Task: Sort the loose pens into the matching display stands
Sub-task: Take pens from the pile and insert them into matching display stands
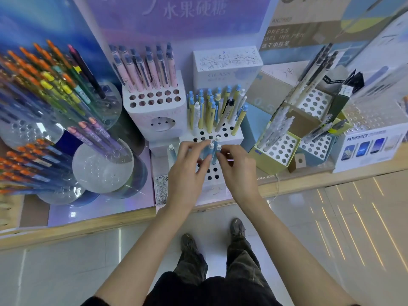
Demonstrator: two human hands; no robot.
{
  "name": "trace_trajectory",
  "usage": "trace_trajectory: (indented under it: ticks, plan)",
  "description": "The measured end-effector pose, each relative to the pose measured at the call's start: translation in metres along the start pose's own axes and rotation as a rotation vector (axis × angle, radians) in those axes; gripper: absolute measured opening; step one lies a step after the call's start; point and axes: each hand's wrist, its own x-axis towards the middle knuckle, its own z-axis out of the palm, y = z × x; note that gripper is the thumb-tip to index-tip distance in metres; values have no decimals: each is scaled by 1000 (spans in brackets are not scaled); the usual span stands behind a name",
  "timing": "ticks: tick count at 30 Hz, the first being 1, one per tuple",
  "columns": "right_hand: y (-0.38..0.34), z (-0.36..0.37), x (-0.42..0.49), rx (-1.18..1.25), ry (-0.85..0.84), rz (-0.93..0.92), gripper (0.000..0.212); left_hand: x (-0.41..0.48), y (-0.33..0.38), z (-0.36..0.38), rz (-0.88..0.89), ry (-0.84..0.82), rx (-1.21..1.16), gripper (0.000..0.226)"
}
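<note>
A small bunch of light blue pens (pixel 212 151) with white tops stands over the lower step of a white holed stand (pixel 215 173). My left hand (pixel 187 171) grips the bunch from the left with curled fingers. My right hand (pixel 237 171) pinches the pens from the right. One more blue pen (pixel 171 152) stands alone at the left of that step. The step behind carries several yellow pens with blue tops (pixel 212 111).
A pink-pen stand (pixel 154 100) is behind on the left, clear round racks of orange and purple pens (pixel 44 102) at far left. Cardboard stands with white and grey pens (pixel 284 138) are at right, beside a Pathfinder box (pixel 371 149). The shelf's wooden edge (pixel 88 226) runs below.
</note>
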Motion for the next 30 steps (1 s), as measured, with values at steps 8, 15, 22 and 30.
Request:
trace_trajectory:
  ticks: [8,15,22,30]
  plan:
    - [2,0,-2,28,-10,27,12,0,-5,9,68,88,157,26]
    - [8,-7,-5,39,-181,133,27,-5,0,14,-8,74,96,30]
    - [50,-73,-70,174,-175,328,17,-62,-2,20,-185,-290,10,18]
    - [146,-210,-155,178,-137,634,17,-94,73,107,-363,-683,-69,13]
